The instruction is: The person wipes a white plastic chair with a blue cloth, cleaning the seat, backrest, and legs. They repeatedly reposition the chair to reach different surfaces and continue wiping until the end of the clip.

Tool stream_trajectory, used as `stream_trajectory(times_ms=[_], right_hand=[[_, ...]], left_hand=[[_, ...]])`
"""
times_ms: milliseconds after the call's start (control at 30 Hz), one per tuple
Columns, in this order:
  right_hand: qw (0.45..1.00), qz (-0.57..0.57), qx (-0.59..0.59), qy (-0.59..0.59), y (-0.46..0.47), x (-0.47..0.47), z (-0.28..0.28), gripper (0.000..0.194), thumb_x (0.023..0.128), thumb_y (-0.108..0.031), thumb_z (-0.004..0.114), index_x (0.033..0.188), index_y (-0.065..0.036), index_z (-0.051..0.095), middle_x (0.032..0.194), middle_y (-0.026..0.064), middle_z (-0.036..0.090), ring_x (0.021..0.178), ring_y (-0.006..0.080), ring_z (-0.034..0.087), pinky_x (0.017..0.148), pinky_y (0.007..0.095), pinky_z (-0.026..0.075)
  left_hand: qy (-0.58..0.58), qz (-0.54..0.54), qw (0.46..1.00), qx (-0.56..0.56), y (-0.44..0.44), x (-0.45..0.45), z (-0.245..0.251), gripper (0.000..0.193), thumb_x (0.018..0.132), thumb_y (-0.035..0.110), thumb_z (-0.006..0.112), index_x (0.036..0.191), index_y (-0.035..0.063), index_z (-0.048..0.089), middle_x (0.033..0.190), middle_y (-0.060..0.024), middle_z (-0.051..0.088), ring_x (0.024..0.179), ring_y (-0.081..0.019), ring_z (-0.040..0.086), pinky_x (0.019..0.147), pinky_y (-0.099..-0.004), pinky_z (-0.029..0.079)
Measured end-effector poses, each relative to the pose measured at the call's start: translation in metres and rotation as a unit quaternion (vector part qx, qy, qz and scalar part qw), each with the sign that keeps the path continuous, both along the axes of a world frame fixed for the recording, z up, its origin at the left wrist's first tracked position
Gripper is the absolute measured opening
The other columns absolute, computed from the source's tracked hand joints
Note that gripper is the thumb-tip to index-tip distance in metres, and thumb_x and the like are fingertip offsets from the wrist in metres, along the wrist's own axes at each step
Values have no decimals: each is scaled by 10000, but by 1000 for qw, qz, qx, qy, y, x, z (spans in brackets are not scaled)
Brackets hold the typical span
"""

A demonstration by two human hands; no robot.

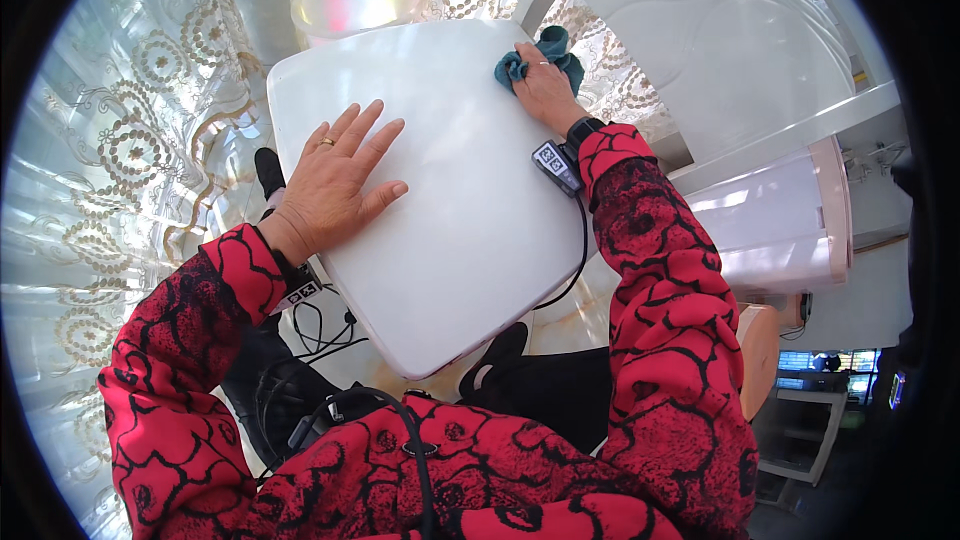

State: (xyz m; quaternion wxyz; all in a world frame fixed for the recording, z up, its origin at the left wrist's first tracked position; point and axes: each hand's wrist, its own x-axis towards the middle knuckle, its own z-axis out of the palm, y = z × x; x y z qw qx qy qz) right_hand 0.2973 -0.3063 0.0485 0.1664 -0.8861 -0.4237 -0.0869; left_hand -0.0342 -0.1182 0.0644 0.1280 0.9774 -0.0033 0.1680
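A white square surface with rounded corners (pixel 450 240), like a stool seat or small tabletop, lies before me between my legs. Flat on its left part rests my left hand (pixel 337 172), fingers spread and holding nothing. My right hand (pixel 544 86) grips a crumpled teal cloth (pixel 559 45) at the far right corner of the white surface. Part of the cloth is hidden under the palm and fingers. A small device with a printed code (pixel 556 163) is strapped at my right wrist, and a cable runs from it.
Behind the far edge stands a translucent plastic basin (pixel 360 0). A sheer embroidered curtain (pixel 135 127) hangs along the left. To the right are a white panelled piece of furniture (pixel 720 37) and a pale bin-like container (pixel 772 217). Black cables (pixel 322 330) trail by my left leg.
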Motion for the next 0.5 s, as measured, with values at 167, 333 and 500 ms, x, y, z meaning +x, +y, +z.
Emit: stream_trajectory(times_ms=[167, 333, 500], right_hand=[[997, -33, -48, 59, 53, 37, 9, 598, 902, -386, 460, 1429, -106, 424, 1499, 147, 405, 1262, 410, 495, 1051, 489, 385], [995, 72, -71, 25, 21, -20, 1, 588, 903, -349, 489, 1440, -120, 417, 1537, 157, 355, 1291, 405, 473, 1093, 541, 333], [992, 107, -53, 43, -31, -128, 6, 537, 930, -325, 502, 1419, -113, 436, 1510, 184, 387, 1226, 421, 508, 1031, 534, 359]], left_hand=[[-2, -1, 1000, -10, 3, 2, 0, 659, 946, 503, 521, 1479, 144, 373, 1530, -172, 344, 1428, -380, 288, 1162, -504, 226], [8, 11, 1000, 3, 5, 2, -5, 661, 950, 520, 502, 1468, 127, 385, 1525, -176, 352, 1424, -369, 300, 1158, -496, 237], [-29, 6, 999, 13, 8, 6, -14, 638, 960, 496, 496, 1458, 112, 392, 1507, -182, 374, 1407, -358, 332, 1151, -489, 259]])
